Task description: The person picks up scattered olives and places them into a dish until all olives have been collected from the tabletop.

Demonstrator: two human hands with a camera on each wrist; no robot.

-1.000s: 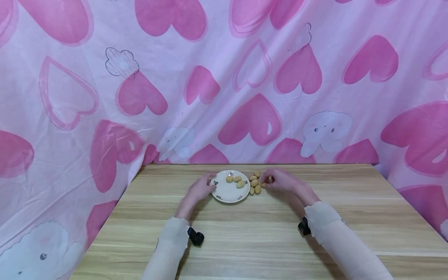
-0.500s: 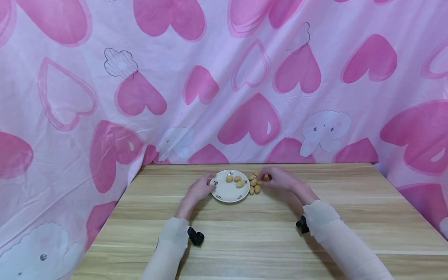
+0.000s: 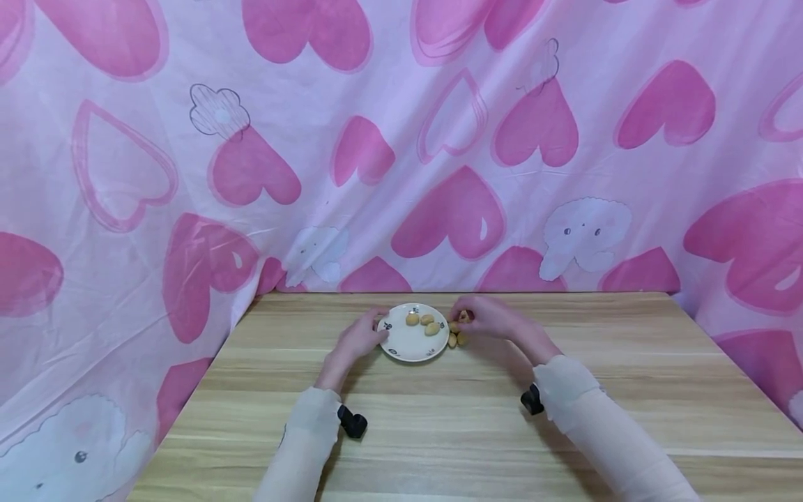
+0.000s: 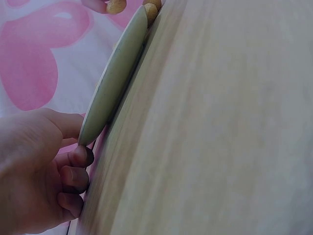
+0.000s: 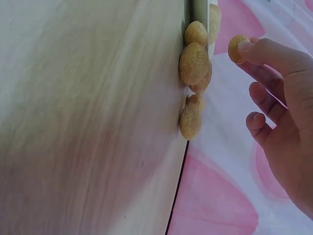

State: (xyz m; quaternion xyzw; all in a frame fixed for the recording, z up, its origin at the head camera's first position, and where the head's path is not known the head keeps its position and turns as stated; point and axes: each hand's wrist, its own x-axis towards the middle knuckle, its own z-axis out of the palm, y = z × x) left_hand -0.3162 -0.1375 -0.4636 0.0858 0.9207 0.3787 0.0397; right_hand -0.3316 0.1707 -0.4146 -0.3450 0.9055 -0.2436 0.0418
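Observation:
A small white plate [image 3: 409, 348] with dark printed marks on its rim stands at the back of the wooden table. My left hand [image 3: 359, 338] pinches its left rim, the other fingers curled below the edge in the left wrist view. Three tan, oval, nut-like pieces [image 3: 432, 328] lie on the plate. Between thumb and fingertips, my right hand [image 3: 495, 318] pinches another tan oval piece [image 5: 235, 50], raised close by the plate's right rim. Several more such pieces [image 5: 194, 63] sit in a cluster against that side of the plate, partly hidden by the right hand in the head view.
The wooden table [image 3: 439, 425] ends at a back edge just behind the plate. Beyond it hangs a pink curtain [image 3: 439, 139] with heart patterns. A black wrist camera [image 3: 353, 422] is on the left sleeve, another black camera [image 3: 532, 399] on the right.
My right hand has moved left from the right side of the cluster toward the plate and now holds a tan oval piece up. The left hand and plate have stayed in place.

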